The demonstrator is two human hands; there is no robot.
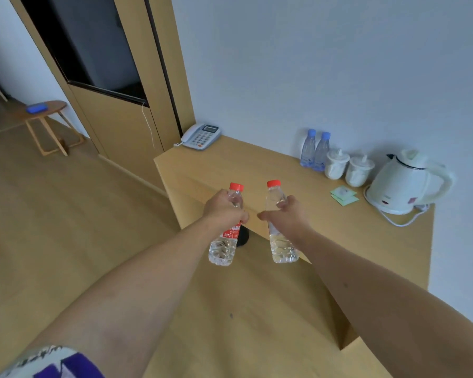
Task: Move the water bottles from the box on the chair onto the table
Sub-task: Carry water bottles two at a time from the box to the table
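Carrying two clear plastic red-capped water bottles, left hand (224, 208) gripping the labelled one (225, 236), right hand (287, 216) clamping the bare one (280, 241), fingers wrapped, short of the wooden table (257, 170). Best setting both down upright, away from the edge.

- My left hand (224, 210) holds one bottle (225, 241) before the table (257, 170), off its near edge.
- My right hand (287, 218) holds another bottle (280, 241) just right of the first, at the table's near edge.
- On the table, a phone (201, 136) sits at the far left corner.
- Two more bottles (314, 151) stand at the back of the table, by the wall.
- Right of them stand two cups (348, 167), then a kettle (404, 184).
- Packets (344, 196) lie on the table before the cups.
- A stool (48, 124) stands far left of the table.
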